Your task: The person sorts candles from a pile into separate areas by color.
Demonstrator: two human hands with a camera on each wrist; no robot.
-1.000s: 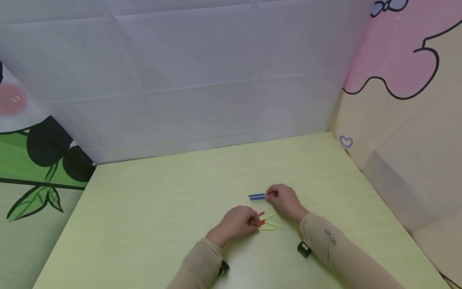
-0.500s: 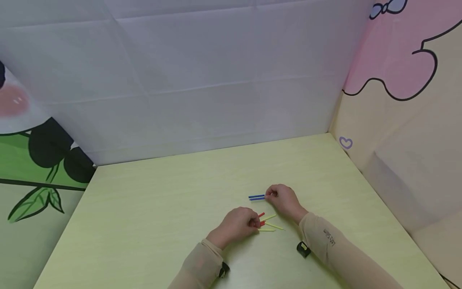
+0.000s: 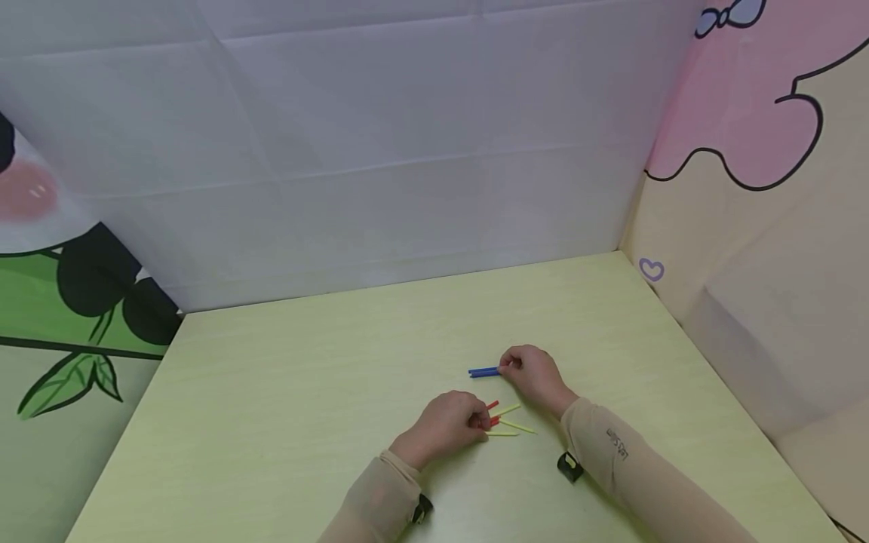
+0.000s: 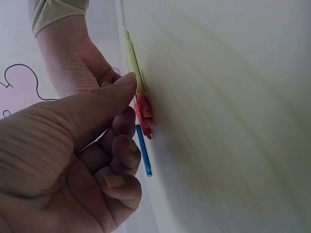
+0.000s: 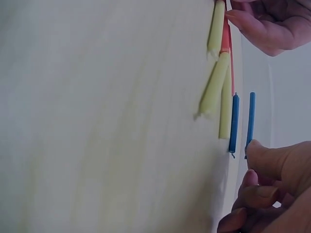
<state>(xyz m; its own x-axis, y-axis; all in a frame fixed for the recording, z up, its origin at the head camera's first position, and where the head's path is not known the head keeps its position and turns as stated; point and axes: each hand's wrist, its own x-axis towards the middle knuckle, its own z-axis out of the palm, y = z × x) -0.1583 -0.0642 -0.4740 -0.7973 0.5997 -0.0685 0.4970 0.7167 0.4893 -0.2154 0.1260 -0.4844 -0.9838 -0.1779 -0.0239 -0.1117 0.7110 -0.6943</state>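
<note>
Blue sticks, change: you now have these blue sticks [image 3: 483, 372] closer together than a second ago, the gap between them narrowed; both hands have barely shifted.
Meaning: the blues look near to being one tidy group, while the rest stay fanned (my judgement).
Right hand: your right hand [image 3: 534, 377] pinches one blue stick between thumb and index finger at its right end; the other lies just beside it.
Left hand: your left hand [image 3: 444, 424] is curled at the red sticks [image 4: 144, 111], seemingly pinching them; the exact contact is hidden.
Blue count: two in the right wrist view.
Yellow count: three yellow sticks [image 5: 214, 85], fanned out to the right of your left fingers.
Red count: at least two (ends overlap, so you can't get a sure total here).
Place: all on the table [image 3: 305, 407], blues beyond the red-and-yellow cluster.
Hands: two, both working.
</note>
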